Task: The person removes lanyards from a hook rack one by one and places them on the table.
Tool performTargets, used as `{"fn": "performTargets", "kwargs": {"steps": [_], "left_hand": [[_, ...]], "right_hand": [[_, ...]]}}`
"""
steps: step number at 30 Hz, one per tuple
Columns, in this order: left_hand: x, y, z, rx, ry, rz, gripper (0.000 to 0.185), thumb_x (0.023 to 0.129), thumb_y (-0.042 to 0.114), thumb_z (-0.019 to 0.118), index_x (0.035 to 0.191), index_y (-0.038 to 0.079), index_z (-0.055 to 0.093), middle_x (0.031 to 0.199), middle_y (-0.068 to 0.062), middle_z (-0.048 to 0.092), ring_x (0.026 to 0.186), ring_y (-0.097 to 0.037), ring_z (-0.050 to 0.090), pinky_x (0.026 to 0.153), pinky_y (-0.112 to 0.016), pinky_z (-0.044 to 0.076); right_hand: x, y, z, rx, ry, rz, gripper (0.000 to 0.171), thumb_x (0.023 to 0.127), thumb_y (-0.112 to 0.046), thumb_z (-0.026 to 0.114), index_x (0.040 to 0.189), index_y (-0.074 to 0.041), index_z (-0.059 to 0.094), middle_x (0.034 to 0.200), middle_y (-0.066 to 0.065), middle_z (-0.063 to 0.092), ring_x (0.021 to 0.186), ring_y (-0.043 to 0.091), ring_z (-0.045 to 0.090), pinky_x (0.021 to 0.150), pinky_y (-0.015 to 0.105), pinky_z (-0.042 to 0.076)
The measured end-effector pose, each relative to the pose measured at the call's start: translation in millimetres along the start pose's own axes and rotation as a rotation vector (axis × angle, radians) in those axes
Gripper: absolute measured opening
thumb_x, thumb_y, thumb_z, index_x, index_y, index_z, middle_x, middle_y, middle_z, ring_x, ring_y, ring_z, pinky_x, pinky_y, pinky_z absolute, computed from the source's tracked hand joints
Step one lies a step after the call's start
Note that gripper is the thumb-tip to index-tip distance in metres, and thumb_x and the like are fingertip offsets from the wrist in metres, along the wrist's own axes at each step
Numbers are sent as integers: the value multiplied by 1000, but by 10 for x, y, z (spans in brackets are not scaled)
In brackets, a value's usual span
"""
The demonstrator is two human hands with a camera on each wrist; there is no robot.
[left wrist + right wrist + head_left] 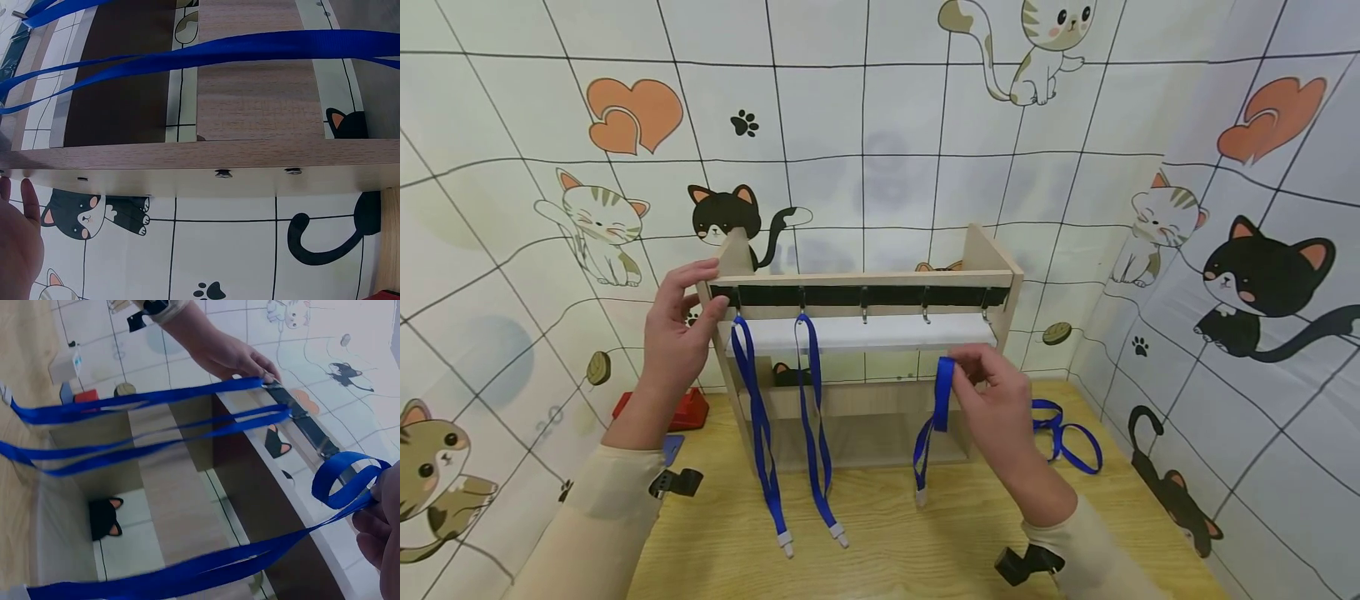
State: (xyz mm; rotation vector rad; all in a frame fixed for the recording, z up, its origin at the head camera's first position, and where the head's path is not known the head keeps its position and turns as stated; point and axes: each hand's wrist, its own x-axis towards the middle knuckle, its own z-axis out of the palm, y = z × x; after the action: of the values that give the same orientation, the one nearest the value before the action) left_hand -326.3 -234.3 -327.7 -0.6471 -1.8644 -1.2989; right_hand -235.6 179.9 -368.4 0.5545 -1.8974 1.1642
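While we look down at a wooden desk point(895, 533) boxed in by cat-patterned walls, the biggest thing on it is a small wooden rack point(865, 350) with a black hook strip point(857, 295) across its top rail. Our left hand point(681, 333) rests against the rack's upper left corner, fingers relaxed, thumb on the front edge, steadying it. Two blue lanyards point(760, 433) already hang from the two leftmost hooks, their white clips touching the desk. Our right hand point(996, 400) pinches the folded loop of a third blue lanyard point(934, 417) just below the rack's white shelf, under the right-hand hooks; its tail hangs down to the desk. More blue lanyards point(1067, 437) lie coiled on the desk to the right.

We judge the loop could slip off or miss the small hook, since the fingers crowd it. A snag could tilt the light rack. Three hooks are free. Room is tight under the shelf edge, open in front, and narrow toward the right wall.
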Motion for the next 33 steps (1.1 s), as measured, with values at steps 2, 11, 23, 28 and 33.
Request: {"fn": "performTargets", "kwargs": {"steps": [2,11,23,28,33], "left_hand": [[-1,8,0,0,-2,-3,44,104,-6,71,146,4,63,158,-7,60,147,-17,52,108,-26,47],[-6,35,6,-2,-3,-8,43,105,-4,72,146,4,64,158,-5,60,147,-18,52,108,-26,47],[-5,57,-21,0,7,-16,42,105,-3,71,146,4,63,158,-5,60,148,-19,52,109,-27,47],[-9,73,-11,0,-4,-23,42,106,-3,71,146,4,63,159,-4,60,148,-18,52,109,-27,47],[-5,56,4,-4,-2,-19,43,105,-4,71,146,3,63,158,-5,60,147,-18,52,109,-26,47]], "right_hand": [[19,32,-104,-26,19,-21,22,97,14,75,108,-5,79,92,2,78,74,15,64,69,15,51],[67,222,-571,-162,51,31,14,101,9,73,111,0,77,96,6,78,77,5,63,71,13,50],[104,452,-1079,-226,104,149,13,105,4,69,113,-2,78,94,-10,72,73,4,60,61,15,42],[83,599,-1268,-270,125,171,12,104,3,72,112,-2,80,94,-15,73,76,0,64,67,11,45],[44,764,-1460,-341,112,215,12,105,-3,74,115,-5,80,92,-19,71,76,-2,62,66,11,43]]}}
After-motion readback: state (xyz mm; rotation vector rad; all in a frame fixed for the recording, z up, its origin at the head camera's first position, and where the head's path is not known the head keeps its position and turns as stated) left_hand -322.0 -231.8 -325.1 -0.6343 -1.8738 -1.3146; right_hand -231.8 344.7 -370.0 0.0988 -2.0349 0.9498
